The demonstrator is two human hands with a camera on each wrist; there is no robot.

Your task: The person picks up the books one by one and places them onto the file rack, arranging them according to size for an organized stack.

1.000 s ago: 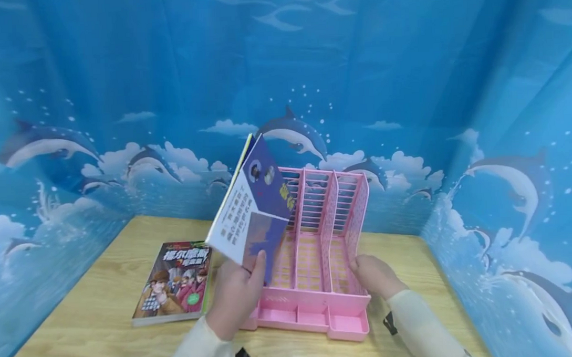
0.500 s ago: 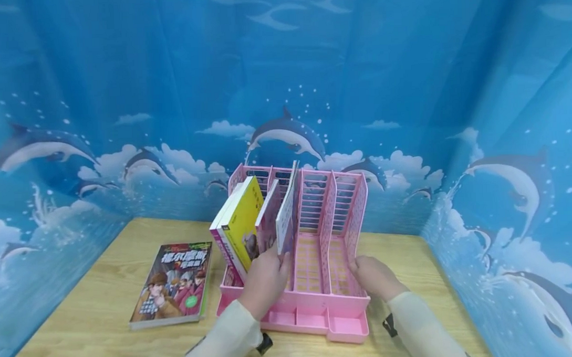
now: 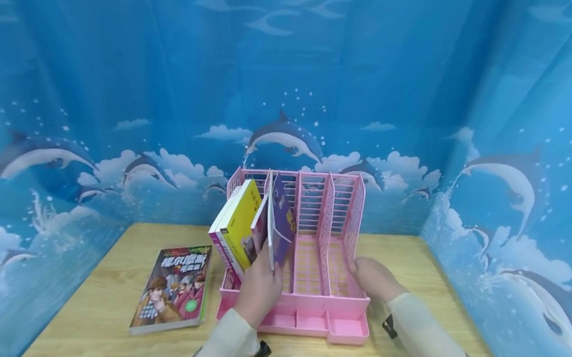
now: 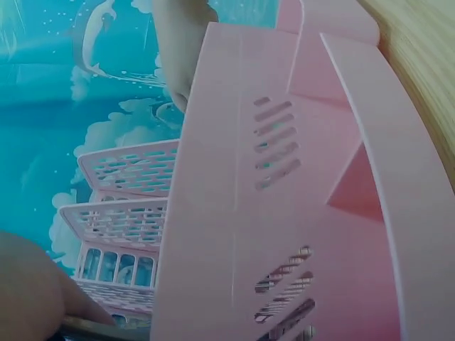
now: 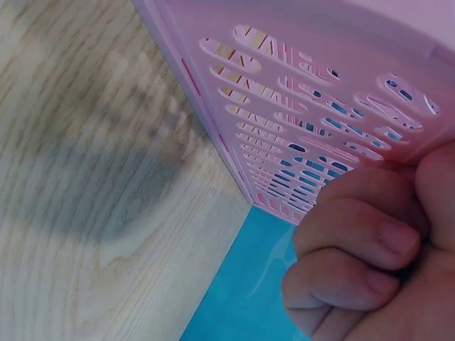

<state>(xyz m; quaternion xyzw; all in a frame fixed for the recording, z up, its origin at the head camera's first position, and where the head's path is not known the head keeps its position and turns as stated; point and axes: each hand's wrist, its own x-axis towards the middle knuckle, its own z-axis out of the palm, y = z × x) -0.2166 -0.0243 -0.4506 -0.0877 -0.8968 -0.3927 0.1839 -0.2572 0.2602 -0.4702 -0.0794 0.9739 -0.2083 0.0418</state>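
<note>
A pink book rack (image 3: 318, 302) with upright dividers stands on the table. My left hand (image 3: 260, 291) grips a thin purple-and-white book (image 3: 282, 215) by its near lower edge, inside the rack left of its middle. To the left of that book lean a yellow book (image 3: 244, 227) and a thin pinkish book (image 3: 260, 224). In the left wrist view the hand (image 4: 28, 291) shows at the lower left, behind the rack's front wall (image 4: 227, 213). My right hand (image 3: 376, 278) holds the rack's right side panel; its curled fingers (image 5: 355, 234) show beside the slotted panel (image 5: 284, 128).
A thick comic-style book (image 3: 176, 290) lies flat on the wooden table (image 3: 82, 317), left of the rack. Small pink trays (image 3: 348, 326) run along the rack's front. A blue dolphin-print curtain (image 3: 282, 68) encloses the table at the back and sides.
The purple book came down from a tilted position above the rack into it, then swung leftward against the pinkish book. My left hand moved with it; my right hand stayed at the side panel.
</note>
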